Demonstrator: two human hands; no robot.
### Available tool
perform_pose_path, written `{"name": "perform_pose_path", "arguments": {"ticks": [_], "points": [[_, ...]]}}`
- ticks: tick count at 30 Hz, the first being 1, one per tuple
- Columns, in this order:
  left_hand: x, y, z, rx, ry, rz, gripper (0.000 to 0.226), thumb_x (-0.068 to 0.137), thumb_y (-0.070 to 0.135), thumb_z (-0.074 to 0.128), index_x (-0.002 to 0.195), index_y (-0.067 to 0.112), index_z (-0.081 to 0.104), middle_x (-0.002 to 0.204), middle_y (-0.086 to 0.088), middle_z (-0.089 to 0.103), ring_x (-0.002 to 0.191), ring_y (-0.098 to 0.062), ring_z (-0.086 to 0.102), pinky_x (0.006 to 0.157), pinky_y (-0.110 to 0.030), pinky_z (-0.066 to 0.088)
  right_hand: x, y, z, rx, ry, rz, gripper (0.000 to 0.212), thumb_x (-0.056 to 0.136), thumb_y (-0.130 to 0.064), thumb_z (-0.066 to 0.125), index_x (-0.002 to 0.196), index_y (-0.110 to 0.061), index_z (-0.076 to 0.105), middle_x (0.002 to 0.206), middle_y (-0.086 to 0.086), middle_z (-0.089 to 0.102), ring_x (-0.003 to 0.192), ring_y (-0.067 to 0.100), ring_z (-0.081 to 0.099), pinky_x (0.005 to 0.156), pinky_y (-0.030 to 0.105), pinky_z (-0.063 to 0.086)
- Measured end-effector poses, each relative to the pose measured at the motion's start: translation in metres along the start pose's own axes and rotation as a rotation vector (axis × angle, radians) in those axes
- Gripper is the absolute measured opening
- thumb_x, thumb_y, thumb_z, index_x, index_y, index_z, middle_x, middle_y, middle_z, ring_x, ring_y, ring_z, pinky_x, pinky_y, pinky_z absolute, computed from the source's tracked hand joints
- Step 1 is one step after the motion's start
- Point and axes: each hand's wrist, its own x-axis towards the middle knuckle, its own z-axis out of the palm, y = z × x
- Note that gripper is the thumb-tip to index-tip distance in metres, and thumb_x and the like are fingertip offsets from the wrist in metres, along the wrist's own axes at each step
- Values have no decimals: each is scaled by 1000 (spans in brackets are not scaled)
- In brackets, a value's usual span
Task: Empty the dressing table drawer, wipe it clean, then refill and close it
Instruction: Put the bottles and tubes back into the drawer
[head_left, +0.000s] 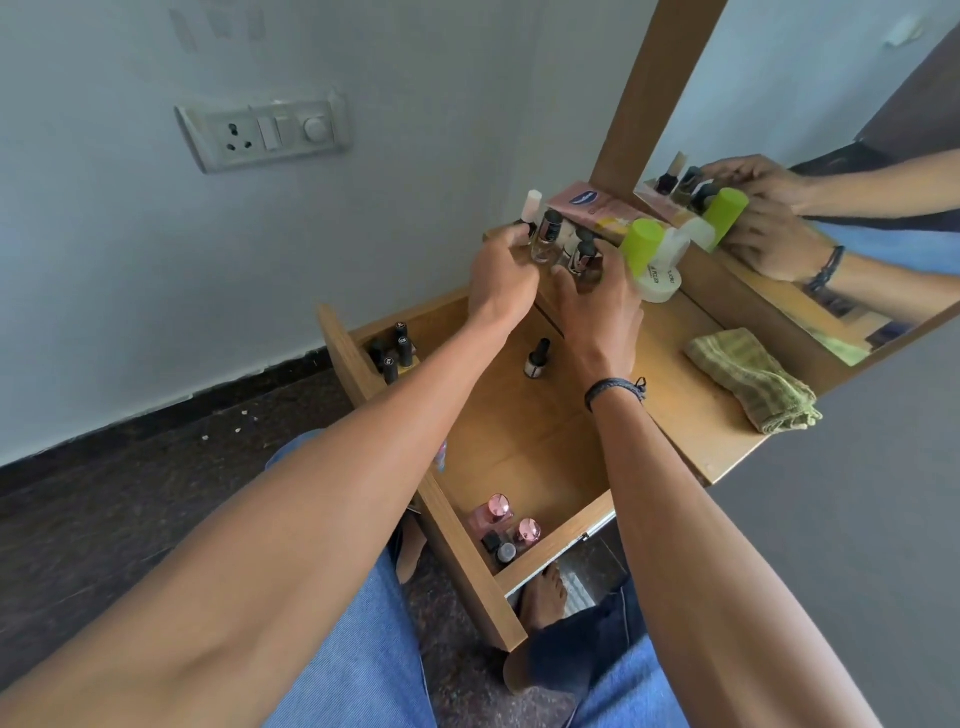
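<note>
Open drawer (519, 441) of the desk (675, 374), seen from above. The left hand (501, 280) pinches a clear bottle (545, 236) with a dark cap at the far edge of the desk top. Just to its right, the right hand (597, 301) curls thumb and fingers round a small dark-capped bottle (581, 259). Beyond the hands stand a pink box (597, 208), a green-capped can (644, 244) and a white jar (661, 280), close to the mirror (831, 130).

The drawer holds three groups:
- dark bottles (396, 349) in the far left corner;
- a single bottle (537, 358) near the far wall;
- pink-capped bottles (501, 525) in the near corner.

A folded green cloth (753, 379) lies on the desk to the right, well apart from the hands.
</note>
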Motion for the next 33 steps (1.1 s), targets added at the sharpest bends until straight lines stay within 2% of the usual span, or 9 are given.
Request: {"name": "perform_pose_path", "arguments": {"ticks": [2, 6, 10, 12, 17, 22, 25, 29, 33], "points": [[3, -1, 2, 8, -5, 2, 50, 92, 0, 63, 139, 16, 58, 136, 3, 63, 121, -11, 60, 100, -20, 46, 1, -1, 0, -25, 9, -12, 49, 94, -44, 65, 136, -22, 52, 123, 3, 68, 108, 27, 66, 87, 41, 54], [9, 1, 8, 0, -19, 0, 46, 94, 1, 59, 135, 20, 63, 130, 5, 67, 118, -12, 61, 100, -26, 49, 4, -7, 0, -100, 4, -24, 53, 97, -44, 62, 144, -24, 48, 132, 1, 65, 117, 28, 63, 86, 38, 49], [15, 2, 11, -14, -73, -41, 55, 93, -3, 56, 142, 20, 56, 135, 3, 64, 123, -13, 58, 101, -25, 45, 5, -11, 0, -111, 3, -6, 50, 96, -42, 63, 142, -26, 50, 132, -1, 66, 118, 26, 62, 86, 36, 46], [17, 2, 11, -20, -106, -47, 57, 93, -4, 54, 144, 20, 53, 136, 2, 63, 124, -14, 58, 102, -25, 45, 6, -12, -1, -104, 2, 17, 45, 96, -41, 64, 137, -26, 53, 128, -2, 67, 116, 26, 63, 84, 35, 45], [21, 3, 9, -5, -182, -46, 51, 95, 1, 55, 144, 20, 54, 137, -2, 61, 125, -19, 56, 109, -38, 46, 5, -12, -1, -63, 18, 25, 39, 94, -44, 66, 128, -27, 58, 119, -5, 71, 108, 23, 66, 79, 32, 44], [18, 4, 0, -26, -170, -19, 35, 98, 10, 59, 132, 17, 64, 120, -1, 68, 111, -18, 64, 101, -39, 52, 3, -13, -6, -7, 6, 43, 40, 90, -38, 71, 128, -27, 61, 116, -6, 72, 106, 19, 67, 82, 30, 47], [13, 3, -8, 13, -130, 17, 27, 97, 14, 62, 123, 19, 68, 112, 1, 69, 103, -16, 65, 97, -38, 54, -2, -13, -7, -4, -21, -20, 41, 88, -39, 74, 124, -25, 62, 112, -6, 73, 99, 18, 68, 84, 33, 53], [6, -2, -21, 37, -112, 67, 22, 97, 17, 64, 118, 25, 67, 114, 1, 64, 101, -18, 64, 92, -42, 57, -8, -13, -9, 31, -81, -71, 41, 86, -41, 75, 122, -27, 63, 106, -10, 73, 89, 13, 69, 80, 33, 56], [-3, -10, -37, 74, -123, 134, 21, 98, 18, 63, 118, 24, 65, 118, 1, 55, 104, -19, 62, 95, -43, 56, -14, -13, -10, 76, -163, -112, 43, 84, -43, 77, 123, -29, 64, 108, -12, 73, 85, 10, 69, 79, 35, 58]]}}
